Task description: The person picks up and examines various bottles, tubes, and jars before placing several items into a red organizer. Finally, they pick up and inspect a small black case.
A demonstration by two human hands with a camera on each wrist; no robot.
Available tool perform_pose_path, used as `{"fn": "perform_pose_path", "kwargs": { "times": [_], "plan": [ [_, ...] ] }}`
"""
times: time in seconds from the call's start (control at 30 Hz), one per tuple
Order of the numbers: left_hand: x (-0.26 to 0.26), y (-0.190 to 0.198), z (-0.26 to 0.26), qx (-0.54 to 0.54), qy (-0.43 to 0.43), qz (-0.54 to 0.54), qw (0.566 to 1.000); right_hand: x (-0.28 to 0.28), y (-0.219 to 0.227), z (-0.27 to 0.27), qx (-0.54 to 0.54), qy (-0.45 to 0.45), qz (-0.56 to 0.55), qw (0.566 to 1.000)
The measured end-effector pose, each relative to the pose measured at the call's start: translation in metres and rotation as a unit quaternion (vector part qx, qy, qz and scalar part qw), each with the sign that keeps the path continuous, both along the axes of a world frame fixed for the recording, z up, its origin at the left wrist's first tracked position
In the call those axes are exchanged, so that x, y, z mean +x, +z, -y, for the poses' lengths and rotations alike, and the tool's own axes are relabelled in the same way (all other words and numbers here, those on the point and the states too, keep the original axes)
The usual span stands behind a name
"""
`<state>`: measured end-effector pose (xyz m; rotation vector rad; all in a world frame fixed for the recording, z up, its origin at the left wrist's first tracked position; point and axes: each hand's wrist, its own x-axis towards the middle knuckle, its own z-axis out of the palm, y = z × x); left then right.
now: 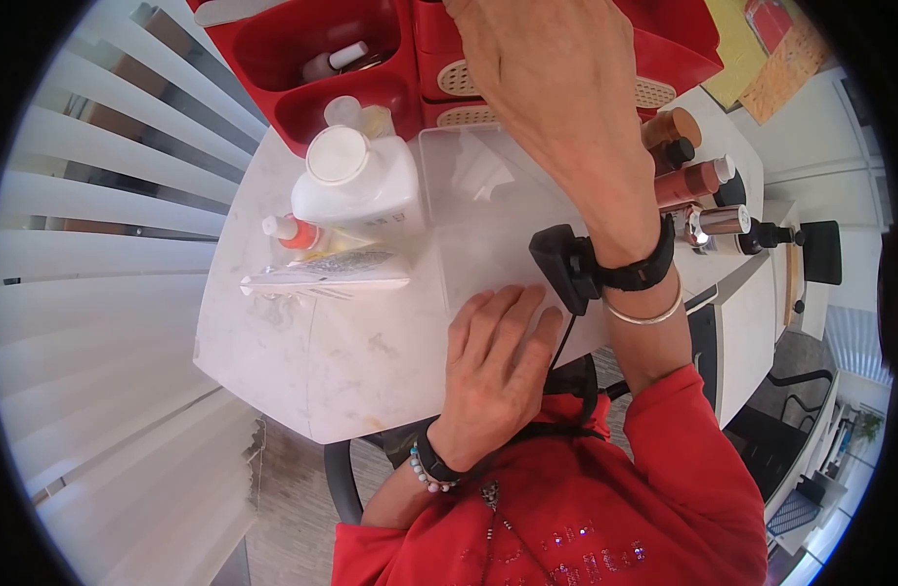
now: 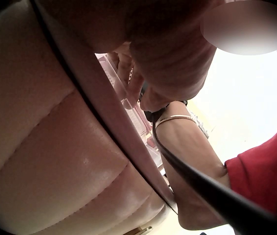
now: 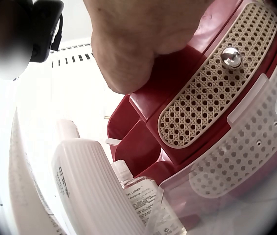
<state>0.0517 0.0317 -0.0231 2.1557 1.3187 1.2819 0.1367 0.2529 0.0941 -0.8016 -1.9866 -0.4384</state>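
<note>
Under right hand [image 1: 556,88], woven-fronted red organiser [image 3: 212,93].

A red top with small sequins [image 1: 576,539] is worn; the right wrist [image 1: 637,256] is fitted with a black strap, a black camera [image 1: 562,266] and a thin silver bangle [image 1: 648,314]; a beaded bracelet [image 1: 422,473] is worn on the left wrist.

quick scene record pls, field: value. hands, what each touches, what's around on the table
left hand: flat, fingers straight, resting on the clear box lid
right hand: reaching up into the red organizer, fingers out of view; grip cannot be told
organizer front: woven-pattern drawers with metal knob
left of box: big white bottle, small orange-capped bottle, flat white packet
right of box: row of brown bottles
surface: white marble table
</note>
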Motion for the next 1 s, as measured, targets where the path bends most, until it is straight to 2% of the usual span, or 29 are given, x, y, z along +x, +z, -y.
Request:
{"fn": "perform_pose_path", "kwargs": {
  "times": [0.37,0.47,0.63,0.87,1.0],
  "plan": [
    [-0.0009,-0.0016,0.0003,-0.002,-0.007,0.003,1.0,-0.0003,-0.0008,0.0,-0.003,0.005,0.003,1.0],
    [-0.0006,-0.002,-0.0004,0.002,-0.005,0.012,1.0,-0.0015,-0.0014,-0.0005,-0.034,0.013,-0.019,0.999],
    [-0.0012,-0.0027,-0.0005,0.005,-0.007,0.009,1.0,-0.0015,-0.0004,0.0002,-0.019,-0.03,0.022,0.999],
    [-0.0009,-0.0043,-0.0009,0.003,-0.009,0.014,1.0,-0.0008,-0.0043,-0.0023,-0.002,-0.035,0.034,0.999],
    [-0.0006,-0.0051,-0.0014,0.005,-0.008,0.013,1.0,0.0028,-0.0081,-0.0063,0.058,-0.044,0.077,0.994]
  ]
}}
